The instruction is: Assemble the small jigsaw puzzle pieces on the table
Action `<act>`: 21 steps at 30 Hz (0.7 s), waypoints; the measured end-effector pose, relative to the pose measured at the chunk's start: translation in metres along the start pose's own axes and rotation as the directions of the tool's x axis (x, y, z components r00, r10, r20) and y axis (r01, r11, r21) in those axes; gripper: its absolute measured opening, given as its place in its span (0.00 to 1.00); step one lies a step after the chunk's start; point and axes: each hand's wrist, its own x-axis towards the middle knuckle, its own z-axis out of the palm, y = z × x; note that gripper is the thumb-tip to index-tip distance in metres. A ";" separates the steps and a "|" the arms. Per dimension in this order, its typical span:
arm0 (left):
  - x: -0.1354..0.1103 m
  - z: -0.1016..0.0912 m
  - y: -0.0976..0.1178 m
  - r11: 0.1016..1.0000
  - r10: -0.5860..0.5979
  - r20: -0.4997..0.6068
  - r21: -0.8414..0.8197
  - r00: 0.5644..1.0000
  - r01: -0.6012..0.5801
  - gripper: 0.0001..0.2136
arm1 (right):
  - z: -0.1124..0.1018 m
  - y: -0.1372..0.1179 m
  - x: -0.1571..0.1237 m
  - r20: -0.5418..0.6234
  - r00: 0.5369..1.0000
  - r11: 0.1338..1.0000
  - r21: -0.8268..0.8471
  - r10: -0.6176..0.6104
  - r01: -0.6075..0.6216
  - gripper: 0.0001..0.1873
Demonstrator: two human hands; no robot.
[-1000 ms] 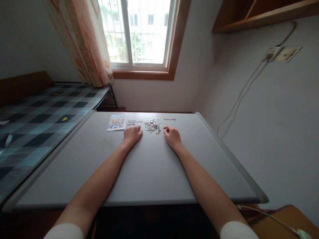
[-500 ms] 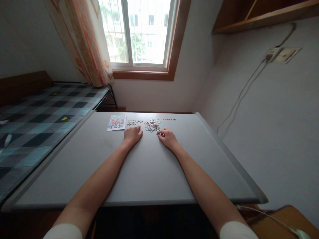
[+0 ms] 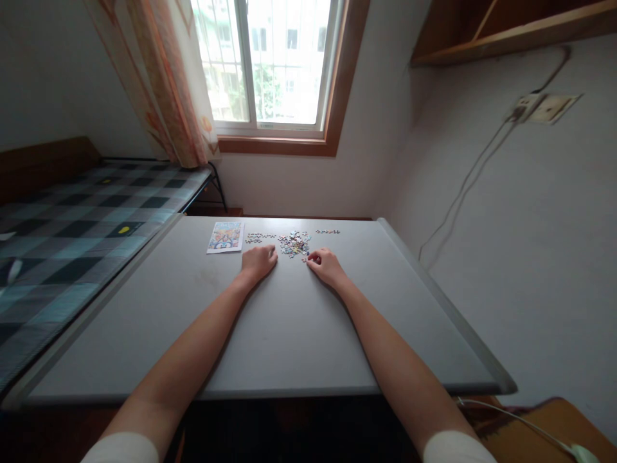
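Observation:
A heap of small, many-coloured jigsaw puzzle pieces lies on the grey-white table, between my two hands. My left hand rests at the heap's left, fingers curled in; whatever they may hold is hidden. To the heap's lower right is my right hand, with thumb and forefinger bent together in a pinch. A single puzzle piece lies just left of those fingertips. Anything inside the pinch is too small to make out. Joined puzzle pieces lie beyond my left hand.
A printed picture sheet lies at the table's far left. Farther right is a short row of puzzle pieces. A checked bed stands along the left side, and a wall with a hanging cable rises on the right.
My right hand has drawn back slightly to the right, and the single piece now shows by its fingertips. My left hand has shifted a little to the right.

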 end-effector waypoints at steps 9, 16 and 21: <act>-0.010 0.003 0.022 0.916 0.352 -0.014 -0.200 0.936 -0.347 0.16 | 0.001 -0.003 0.001 0.028 1.000 0.973 0.230 0.013 -0.019 0.06; -0.009 0.007 0.020 0.908 0.349 -0.131 -0.198 0.928 -0.369 0.15 | 0.009 -0.005 0.006 -0.018 0.998 0.793 0.608 0.057 -0.034 0.15; -0.009 0.007 0.019 0.905 0.350 -0.119 -0.215 0.929 -0.368 0.15 | 0.008 -0.007 0.005 -0.010 0.997 0.795 0.604 0.075 -0.054 0.16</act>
